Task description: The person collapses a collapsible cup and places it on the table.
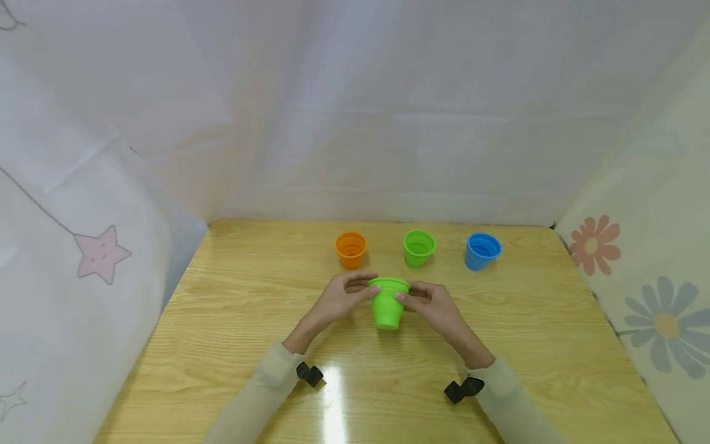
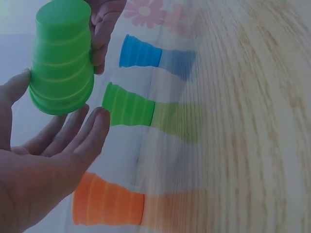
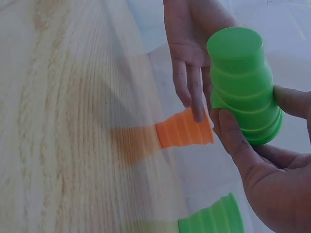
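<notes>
A ribbed green collapsible cup point(image 1: 388, 308) is held up over the table, its base tipped toward me and its rim away. On its left side, my left hand point(image 1: 341, 301) grips near the rim, thumb on the wall and fingers around behind. My right hand point(image 1: 442, 309) pinches the opposite side, its thumb on the ribbed wall. From the right wrist view, the closed base of the held cup point(image 3: 243, 82) faces up. Beyond my hands, an orange cup point(image 1: 351, 251), a second green cup point(image 1: 418, 250) and a blue cup point(image 1: 482, 251) stand upright in a row.
The wooden table point(image 1: 222, 357) has white cloth point(image 1: 410, 148) behind it and printed cloth on both sides. A black wrist camera point(image 1: 309, 374) sits at the left cuff, another black camera point(image 1: 463, 390) at the right. Light glares off the front of the table.
</notes>
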A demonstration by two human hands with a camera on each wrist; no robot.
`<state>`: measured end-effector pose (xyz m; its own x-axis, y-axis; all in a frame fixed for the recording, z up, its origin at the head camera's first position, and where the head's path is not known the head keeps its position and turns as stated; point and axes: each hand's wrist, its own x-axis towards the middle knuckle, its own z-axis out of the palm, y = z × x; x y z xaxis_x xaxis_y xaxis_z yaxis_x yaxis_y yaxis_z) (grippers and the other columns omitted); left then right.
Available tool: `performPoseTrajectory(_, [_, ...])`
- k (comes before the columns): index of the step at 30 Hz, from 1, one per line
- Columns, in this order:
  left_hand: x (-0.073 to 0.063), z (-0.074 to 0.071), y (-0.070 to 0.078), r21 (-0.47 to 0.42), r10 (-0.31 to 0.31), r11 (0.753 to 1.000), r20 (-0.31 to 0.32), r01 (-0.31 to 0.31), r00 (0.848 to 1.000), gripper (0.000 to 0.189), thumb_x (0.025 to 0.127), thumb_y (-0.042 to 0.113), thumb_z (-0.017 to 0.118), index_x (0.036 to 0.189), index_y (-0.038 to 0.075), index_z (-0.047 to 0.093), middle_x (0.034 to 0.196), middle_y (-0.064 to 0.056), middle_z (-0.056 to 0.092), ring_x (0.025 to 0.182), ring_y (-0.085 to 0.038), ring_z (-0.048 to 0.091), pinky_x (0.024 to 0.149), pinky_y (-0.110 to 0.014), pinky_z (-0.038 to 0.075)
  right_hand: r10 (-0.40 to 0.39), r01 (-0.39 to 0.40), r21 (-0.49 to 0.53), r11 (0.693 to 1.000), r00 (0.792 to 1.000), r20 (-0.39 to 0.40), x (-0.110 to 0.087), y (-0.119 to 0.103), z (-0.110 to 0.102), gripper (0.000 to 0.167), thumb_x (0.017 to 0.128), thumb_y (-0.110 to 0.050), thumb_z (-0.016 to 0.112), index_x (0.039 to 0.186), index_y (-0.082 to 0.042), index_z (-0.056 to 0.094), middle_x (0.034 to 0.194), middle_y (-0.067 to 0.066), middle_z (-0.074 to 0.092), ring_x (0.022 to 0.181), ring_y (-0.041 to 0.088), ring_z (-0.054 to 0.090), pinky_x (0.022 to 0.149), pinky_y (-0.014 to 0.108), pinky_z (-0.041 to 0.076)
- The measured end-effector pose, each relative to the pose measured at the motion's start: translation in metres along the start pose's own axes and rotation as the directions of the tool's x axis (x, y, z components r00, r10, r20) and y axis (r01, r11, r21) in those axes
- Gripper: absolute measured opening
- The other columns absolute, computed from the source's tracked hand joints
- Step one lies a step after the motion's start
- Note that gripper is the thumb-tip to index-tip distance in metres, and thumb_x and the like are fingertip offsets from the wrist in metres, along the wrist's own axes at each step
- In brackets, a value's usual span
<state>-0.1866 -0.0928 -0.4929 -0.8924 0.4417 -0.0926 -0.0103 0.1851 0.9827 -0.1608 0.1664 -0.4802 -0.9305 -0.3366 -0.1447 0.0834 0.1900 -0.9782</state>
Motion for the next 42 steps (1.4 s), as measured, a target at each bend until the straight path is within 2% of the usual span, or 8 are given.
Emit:
performPoseTrajectory(9, [0.000,-0.001,-0.005,-0.074,-0.002,0.997,-0.002,0.002,1.000,0.048,0.100,0.028,0.074,0.142,0.007,0.063,0.142,-0.016,0.067,0.130,-0.033,0.067,0.113,-0.049,0.057,0.066,-0.067,0.101,0.993,0.998,0.015,0.005,0.007,0.004,0.057,0.104,-0.036,0.067,0.143,0.005,0.059,0.139,0.024,0.067,0.122,0.033,0.071,0.112,0.054,0.056])
performPoseTrajectory(14, [-0.001,-0.002,-0.008,-0.085,0.005,0.996,-0.011,-0.006,1.000,0.042,0.099,0.027,0.075,0.135,0.008,0.068,0.135,-0.015,0.071,0.125,-0.030,0.070,0.111,-0.055,0.057,0.081,-0.085,0.081,0.993,0.995,0.051,0.006,0.010,0.005,0.059,0.107,-0.040,0.061,0.146,0.005,0.056,0.140,0.023,0.066,0.123,0.035,0.070,0.112,0.057,0.056])
performPoseTrajectory(19, [0.000,-0.004,-0.014,-0.108,0.000,0.994,-0.018,-0.002,1.000,0.039,0.098,0.031,0.076,0.131,0.011,0.070,0.127,-0.012,0.076,0.114,-0.022,0.074,0.105,-0.050,0.062,0.076,-0.079,0.034,0.996,0.994,0.083,0.008,0.012,0.003,0.060,0.112,-0.045,0.048,0.148,0.002,0.055,0.133,0.023,0.068,0.117,0.029,0.072,0.105,0.048,0.062])
performPoseTrajectory(22, [0.000,-0.005,-0.015,-0.166,-0.009,0.986,-0.008,0.007,1.000,0.038,0.100,0.028,0.074,0.131,0.006,0.068,0.121,-0.014,0.078,0.105,-0.020,0.078,0.103,-0.055,0.062,0.073,-0.076,0.025,0.997,0.992,0.102,0.008,0.013,0.002,0.059,0.113,-0.045,0.044,0.149,0.002,0.054,0.131,0.026,0.068,0.113,0.024,0.073,0.102,0.044,0.064])
performPoseTrajectory(26, [-0.001,-0.006,-0.017,-0.233,-0.032,0.972,0.016,0.035,0.999,0.039,0.102,0.026,0.072,0.132,0.003,0.064,0.112,-0.014,0.081,0.096,-0.021,0.080,0.102,-0.062,0.059,0.058,-0.062,0.029,0.998,0.991,0.122,0.008,0.013,0.002,0.058,0.114,-0.042,0.042,0.148,0.004,0.054,0.130,0.028,0.067,0.111,0.020,0.073,0.102,0.044,0.064])
performPoseTrajectory(30, [-0.002,-0.005,-0.016,-0.271,-0.060,0.960,0.035,0.068,0.998,0.039,0.103,0.026,0.070,0.134,0.003,0.062,0.108,-0.010,0.082,0.096,-0.028,0.080,0.102,-0.063,0.059,0.043,-0.049,0.043,0.998,0.991,0.129,0.008,0.013,0.002,0.058,0.115,-0.042,0.041,0.148,0.004,0.054,0.127,0.022,0.071,0.109,0.018,0.074,0.104,0.047,0.063])
performPoseTrajectory(35, [-0.002,0.002,-0.013,-0.347,-0.120,0.928,0.071,0.137,0.990,0.037,0.105,0.025,0.067,0.134,0.004,0.059,0.104,-0.008,0.082,0.096,-0.027,0.080,0.101,-0.058,0.061,0.046,-0.056,0.101,0.993,0.993,0.104,0.005,0.012,0.002,0.055,0.115,-0.037,0.043,0.147,0.006,0.054,0.122,0.012,0.075,0.106,0.016,0.076,0.103,0.048,0.063])
performPoseTrajectory(42, [0.002,0.008,-0.014,-0.500,-0.225,0.830,0.107,0.248,0.969,0.027,0.110,0.020,0.057,0.132,0.006,0.058,0.103,-0.005,0.079,0.087,-0.017,0.080,0.095,-0.042,0.067,0.081,-0.096,0.237,0.967,0.994,0.076,0.006,0.011,0.001,0.048,0.114,-0.026,0.047,0.145,0.010,0.052,0.117,0.003,0.075,0.101,0.012,0.076,0.097,0.035,0.066])
